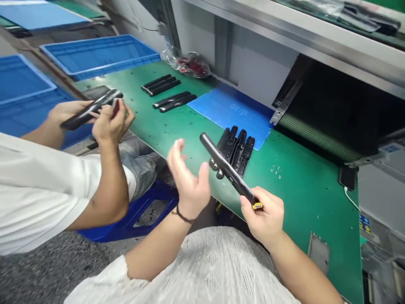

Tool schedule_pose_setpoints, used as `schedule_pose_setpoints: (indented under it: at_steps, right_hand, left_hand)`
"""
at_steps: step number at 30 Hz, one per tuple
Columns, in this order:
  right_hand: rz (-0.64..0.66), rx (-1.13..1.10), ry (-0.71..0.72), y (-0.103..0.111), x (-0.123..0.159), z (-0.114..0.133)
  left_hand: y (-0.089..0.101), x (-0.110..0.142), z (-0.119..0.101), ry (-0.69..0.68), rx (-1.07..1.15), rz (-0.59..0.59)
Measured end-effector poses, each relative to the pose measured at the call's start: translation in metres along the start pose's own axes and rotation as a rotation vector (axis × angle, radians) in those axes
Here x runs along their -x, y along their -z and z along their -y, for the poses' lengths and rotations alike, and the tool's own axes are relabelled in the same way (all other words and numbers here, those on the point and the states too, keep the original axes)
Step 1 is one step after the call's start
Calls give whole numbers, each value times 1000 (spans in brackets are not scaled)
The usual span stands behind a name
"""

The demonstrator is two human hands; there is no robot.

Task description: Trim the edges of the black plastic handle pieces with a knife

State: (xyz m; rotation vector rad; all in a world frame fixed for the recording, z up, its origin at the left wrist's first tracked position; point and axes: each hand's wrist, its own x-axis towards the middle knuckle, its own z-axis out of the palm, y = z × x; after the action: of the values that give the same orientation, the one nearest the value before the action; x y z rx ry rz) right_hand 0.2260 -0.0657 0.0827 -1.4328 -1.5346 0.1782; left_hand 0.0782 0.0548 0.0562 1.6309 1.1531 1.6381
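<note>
My right hand (264,213) grips the near end of a long, glossy black plastic piece (226,166), slightly curved like a handle. A small yellow-edged item (257,205) shows at the same hand; its kind I cannot make out. To the left of the black piece, my left hand (191,179) is raised with fingers apart, holding nothing and not touching the piece. Behind the held piece, several similar black pieces (243,147) lie side by side, partly on a blue sheet (234,109); some show their hollow, ribbed inner sides.
A co-worker's hands (110,120) hold another black piece (90,110) at left. More black pieces (161,84) lie farther back on the green table (297,190). Blue bins (101,55) stand at far left. A phone (347,176) with a cable and a flat metal plate (319,253) lie right.
</note>
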Motion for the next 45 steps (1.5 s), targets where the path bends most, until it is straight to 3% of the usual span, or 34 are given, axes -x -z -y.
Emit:
schedule_pose_setpoints:
  at_steps: [1, 3, 5, 8, 12, 16, 21, 36, 41, 45]
  right_hand:
    - [30, -6, 27, 3, -3, 2]
    - [126, -37, 93, 7, -7, 7]
    - [199, -58, 123, 11, -10, 11]
    - [254, -56, 159, 19, -12, 11]
    - [365, 43, 328, 25, -18, 6]
    - [455, 91, 270, 19, -28, 9]
    - [469, 98, 227, 12, -35, 15]
    - [101, 480, 476, 5, -25, 17]
    - [-40, 541, 518, 0, -20, 14]
    - [-45, 500, 469, 1, -20, 14]
  left_hand:
    - [3, 1, -3, -242, -102, 32]
    - [6, 0, -10, -617, -159, 231]
    - [5, -5, -13, -768, -101, 403]
    - [4, -13, -10, -704, -3, 403]
    - [5, -14, -4, -669, 39, 385]
    - [4, -12, -7, -711, 74, 398]
    - [3, -13, -12, -722, 75, 392]
    - [2, -5, -16, -590, 27, 295]
    - [0, 1, -20, -497, 30, 312]
    - [-2, 6, -18, -455, 40, 323]
